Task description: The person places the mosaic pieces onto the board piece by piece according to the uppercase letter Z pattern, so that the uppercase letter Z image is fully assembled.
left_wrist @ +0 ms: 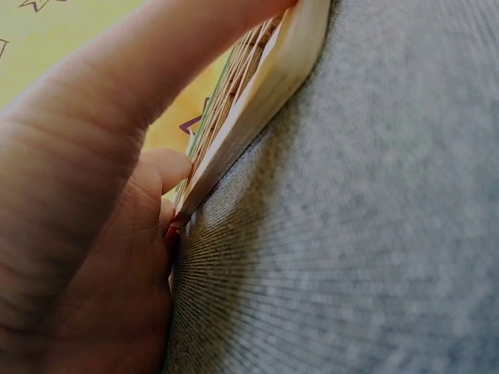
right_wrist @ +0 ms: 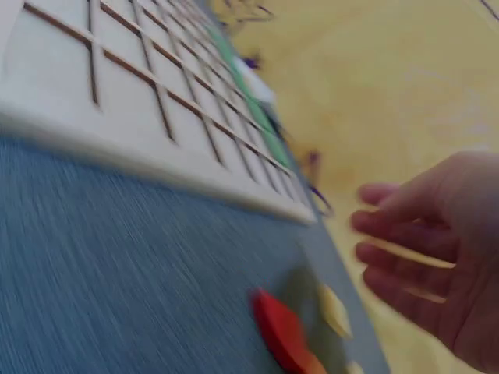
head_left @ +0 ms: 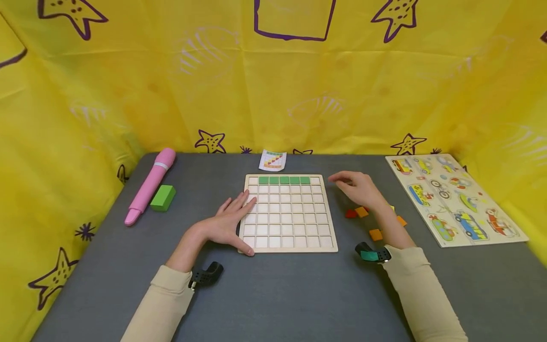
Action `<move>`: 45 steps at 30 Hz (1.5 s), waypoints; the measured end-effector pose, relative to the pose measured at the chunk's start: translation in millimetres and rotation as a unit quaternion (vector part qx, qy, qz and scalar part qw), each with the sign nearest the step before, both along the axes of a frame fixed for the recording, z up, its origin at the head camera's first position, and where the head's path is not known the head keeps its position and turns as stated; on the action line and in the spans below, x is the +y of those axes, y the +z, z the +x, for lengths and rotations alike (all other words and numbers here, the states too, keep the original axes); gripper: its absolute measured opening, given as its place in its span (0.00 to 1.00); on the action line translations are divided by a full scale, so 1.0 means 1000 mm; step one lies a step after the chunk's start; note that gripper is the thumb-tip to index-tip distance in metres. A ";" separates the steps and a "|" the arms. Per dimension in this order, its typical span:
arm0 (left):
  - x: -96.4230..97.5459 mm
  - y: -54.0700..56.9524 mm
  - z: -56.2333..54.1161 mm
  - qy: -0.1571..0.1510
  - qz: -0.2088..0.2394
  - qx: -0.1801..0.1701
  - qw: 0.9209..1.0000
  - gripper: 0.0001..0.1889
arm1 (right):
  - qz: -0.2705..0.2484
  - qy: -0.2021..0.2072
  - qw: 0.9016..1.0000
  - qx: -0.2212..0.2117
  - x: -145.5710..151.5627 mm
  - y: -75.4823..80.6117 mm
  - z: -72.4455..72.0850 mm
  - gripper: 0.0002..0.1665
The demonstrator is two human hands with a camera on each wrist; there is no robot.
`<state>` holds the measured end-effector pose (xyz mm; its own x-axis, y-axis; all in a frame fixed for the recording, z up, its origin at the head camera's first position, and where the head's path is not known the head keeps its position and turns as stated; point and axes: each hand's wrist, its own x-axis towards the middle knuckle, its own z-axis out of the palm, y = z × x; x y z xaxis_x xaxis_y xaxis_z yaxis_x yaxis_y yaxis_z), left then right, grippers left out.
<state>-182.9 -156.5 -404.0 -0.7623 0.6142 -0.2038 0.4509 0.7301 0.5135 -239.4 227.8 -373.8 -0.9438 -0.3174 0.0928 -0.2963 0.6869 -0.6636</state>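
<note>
A wooden grid board [head_left: 295,250] with white squares lies flat on the grey table. Several green tiles [head_left: 284,180] fill the middle of its top row. My left hand [head_left: 226,225] rests on the board's left edge, fingers spread and the thumb at the lower corner. Just beyond the upper right corner hovers my right hand [head_left: 359,187]; its fingers bend loosely, and the right wrist view shows nothing between them. Below it lie a red tile [head_left: 351,213], several orange tiles [head_left: 376,234] and a yellow piece [head_left: 392,208], partly hidden by the forearm.
Behind the board is a small pattern card [head_left: 272,161] with green, red and orange squares. A pink microphone [head_left: 149,187] and a green block [head_left: 163,198] lie on the left. On the right is a picture puzzle board [head_left: 444,209]. Yellow cloth [head_left: 273,95] hangs behind the table.
</note>
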 end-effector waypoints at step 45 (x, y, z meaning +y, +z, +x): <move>-0.001 -0.003 -0.002 0.000 -0.005 -0.005 1.000 0.71 | 0.011 -0.056 0.997 -0.051 0.058 -0.019 0.007 0.16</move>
<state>-184.9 -157.4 -407.0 -0.7606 0.6114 -0.2183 0.4449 0.7359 0.5104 -232.8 285.5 -393.3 -0.9776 -0.2104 -0.0104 -0.1491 0.7261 -0.6712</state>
